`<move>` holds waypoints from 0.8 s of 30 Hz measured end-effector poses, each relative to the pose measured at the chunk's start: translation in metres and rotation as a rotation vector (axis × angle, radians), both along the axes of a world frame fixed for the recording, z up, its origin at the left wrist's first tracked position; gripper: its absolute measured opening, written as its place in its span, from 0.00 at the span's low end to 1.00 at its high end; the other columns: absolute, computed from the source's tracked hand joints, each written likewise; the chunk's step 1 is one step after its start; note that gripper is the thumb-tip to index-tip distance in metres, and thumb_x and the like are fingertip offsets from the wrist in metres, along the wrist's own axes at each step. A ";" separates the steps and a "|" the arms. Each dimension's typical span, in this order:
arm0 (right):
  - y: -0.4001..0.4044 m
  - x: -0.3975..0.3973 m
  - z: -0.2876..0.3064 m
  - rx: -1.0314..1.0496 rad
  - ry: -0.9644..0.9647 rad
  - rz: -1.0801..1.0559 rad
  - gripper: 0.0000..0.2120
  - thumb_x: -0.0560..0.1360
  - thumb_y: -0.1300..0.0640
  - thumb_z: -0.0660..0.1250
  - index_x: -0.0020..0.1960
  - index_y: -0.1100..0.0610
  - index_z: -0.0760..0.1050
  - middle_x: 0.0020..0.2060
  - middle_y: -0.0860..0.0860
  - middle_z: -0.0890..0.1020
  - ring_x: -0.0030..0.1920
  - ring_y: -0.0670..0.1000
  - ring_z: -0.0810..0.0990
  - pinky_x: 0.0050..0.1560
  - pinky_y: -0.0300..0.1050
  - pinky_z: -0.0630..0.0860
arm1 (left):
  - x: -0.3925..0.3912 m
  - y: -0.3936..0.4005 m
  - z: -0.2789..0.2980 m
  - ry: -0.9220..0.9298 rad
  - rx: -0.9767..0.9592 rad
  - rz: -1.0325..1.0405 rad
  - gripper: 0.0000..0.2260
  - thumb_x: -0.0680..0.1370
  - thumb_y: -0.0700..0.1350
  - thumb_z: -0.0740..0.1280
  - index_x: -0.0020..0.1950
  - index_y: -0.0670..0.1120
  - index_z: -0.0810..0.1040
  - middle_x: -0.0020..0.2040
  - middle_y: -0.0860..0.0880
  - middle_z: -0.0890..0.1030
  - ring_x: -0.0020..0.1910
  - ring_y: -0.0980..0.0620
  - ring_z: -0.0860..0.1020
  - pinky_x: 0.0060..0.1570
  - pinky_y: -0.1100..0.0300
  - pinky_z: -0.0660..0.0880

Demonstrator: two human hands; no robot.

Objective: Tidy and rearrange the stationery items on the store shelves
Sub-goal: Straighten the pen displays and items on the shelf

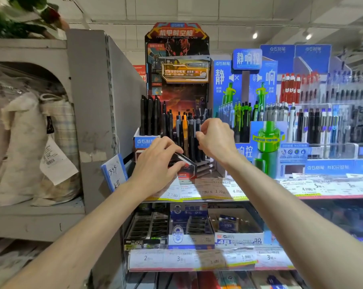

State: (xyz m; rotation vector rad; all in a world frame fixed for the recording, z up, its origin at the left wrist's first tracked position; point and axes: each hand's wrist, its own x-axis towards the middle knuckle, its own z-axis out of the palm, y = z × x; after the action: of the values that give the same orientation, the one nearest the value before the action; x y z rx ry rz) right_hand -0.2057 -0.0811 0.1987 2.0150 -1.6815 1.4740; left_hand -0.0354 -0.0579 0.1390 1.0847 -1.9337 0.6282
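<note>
Right hand (pixel 216 138) pinches a dark pen (pixel 197 132) standing in the pen stand (pixel 177 101). Left hand (pixel 157 161) grips the stand's front lip, just below the pens. Best to brace the stand, lift the pen straight up, avoid knocking the neighbouring orange pen (pixel 185 130).

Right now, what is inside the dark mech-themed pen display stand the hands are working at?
The mech-themed display stand holds upright pens, mostly black and grey, plus one orange pen. The right hand pinches one; the left hand covers the stand's front, hiding the lower rows.
</note>
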 end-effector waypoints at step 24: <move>0.067 -0.015 -0.050 -0.001 -0.069 0.182 0.17 0.78 0.48 0.66 0.64 0.52 0.75 0.53 0.46 0.82 0.52 0.46 0.81 0.58 0.49 0.78 | 0.021 0.039 -0.030 0.223 0.050 -0.239 0.13 0.78 0.48 0.68 0.62 0.48 0.78 0.59 0.54 0.77 0.62 0.55 0.73 0.63 0.55 0.72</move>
State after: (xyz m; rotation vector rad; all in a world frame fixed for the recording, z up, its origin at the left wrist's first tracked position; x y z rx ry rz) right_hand -0.2203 -0.0145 0.1484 2.1921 -1.5560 1.6177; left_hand -0.0145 -0.0187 0.1087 0.8950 -1.8544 0.3152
